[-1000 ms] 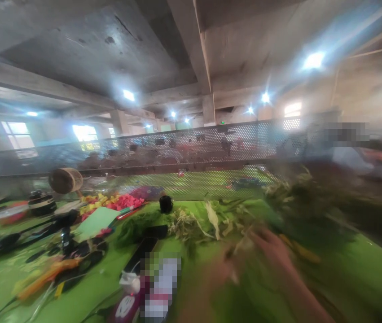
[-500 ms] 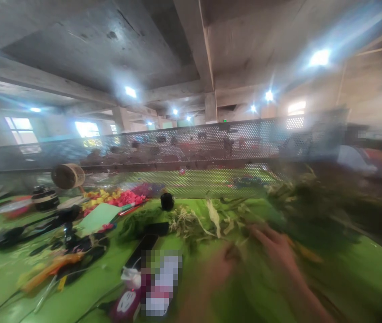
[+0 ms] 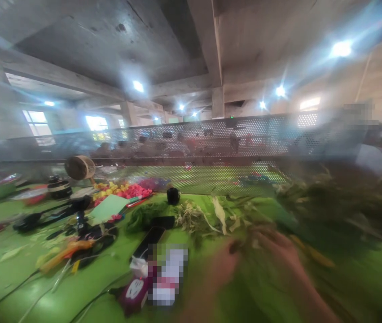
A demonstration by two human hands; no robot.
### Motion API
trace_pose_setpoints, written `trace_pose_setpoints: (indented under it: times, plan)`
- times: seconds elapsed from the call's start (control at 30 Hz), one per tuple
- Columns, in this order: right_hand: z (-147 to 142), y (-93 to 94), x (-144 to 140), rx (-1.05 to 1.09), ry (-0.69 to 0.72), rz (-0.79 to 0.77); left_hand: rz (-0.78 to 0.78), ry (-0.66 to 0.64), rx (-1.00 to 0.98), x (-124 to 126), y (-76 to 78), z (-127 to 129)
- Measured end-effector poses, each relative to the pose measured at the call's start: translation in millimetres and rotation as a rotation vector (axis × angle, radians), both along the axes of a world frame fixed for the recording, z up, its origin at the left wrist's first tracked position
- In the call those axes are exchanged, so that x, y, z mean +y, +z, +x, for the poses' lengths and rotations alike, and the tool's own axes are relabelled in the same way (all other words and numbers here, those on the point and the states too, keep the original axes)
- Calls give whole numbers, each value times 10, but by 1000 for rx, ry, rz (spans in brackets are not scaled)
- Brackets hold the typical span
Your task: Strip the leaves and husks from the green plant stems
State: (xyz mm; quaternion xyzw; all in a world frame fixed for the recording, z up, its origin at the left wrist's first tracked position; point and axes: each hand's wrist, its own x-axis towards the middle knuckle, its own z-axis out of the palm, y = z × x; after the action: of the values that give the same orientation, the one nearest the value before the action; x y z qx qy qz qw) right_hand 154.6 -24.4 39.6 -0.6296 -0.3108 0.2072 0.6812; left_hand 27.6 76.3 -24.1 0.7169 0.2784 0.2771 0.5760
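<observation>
My left hand [image 3: 225, 259] and my right hand [image 3: 274, 244] are close together, low over the green tabletop [image 3: 200, 240]. Both are smeared by motion, and their fingers are too blurred to read. Thin greenish strands show around the fingertips; whether either hand grips them I cannot make out. Just beyond lies a loose heap of pale, dried-looking leafy strips [image 3: 191, 215], with one longer pale strip [image 3: 220, 214] standing out. To the right of my right hand is a large blurred bunch of dull green leafy stems [image 3: 325, 197].
On the left lie an orange glue gun [image 3: 66, 255] with a cord, a dark phone [image 3: 148, 242] and a purple power strip [image 3: 132, 294]. Pink and yellow pieces [image 3: 132, 190], a small fan [image 3: 79, 168] and a black roll [image 3: 173, 196] stand farther back, before a perforated metal screen [image 3: 191, 175].
The whole view has shifted, so the table items appear farther right. My right hand's fingers look more drawn in, nearer my left hand; both hands stay over the same spot.
</observation>
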Motion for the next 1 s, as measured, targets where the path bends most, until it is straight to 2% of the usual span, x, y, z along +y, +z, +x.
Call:
trace_pose_setpoints:
  times: [0.1,0.23,0.37,0.43,0.6,0.73,0.87,1.0]
  plan:
    - [-2,-17,19,-1,44,-35,12,-25,-39,-39,53,-19]
    - [5,-156,87,-63,169,-11,24,22,-90,-105,109,5]
    - [98,-303,114,-358,101,13,86,72,-94,-90,104,19]
    - [150,-340,106,-485,125,16,130,87,-64,-73,99,3]
    - [251,-311,47,-540,213,-50,357,26,34,-33,188,-128]
    - [361,-215,1,-517,154,-203,461,5,109,12,286,-227]
    - [426,-177,25,-415,51,-235,366,0,78,25,272,-205]
    - [542,-314,69,-360,-124,-153,133,-4,-28,34,179,-117]
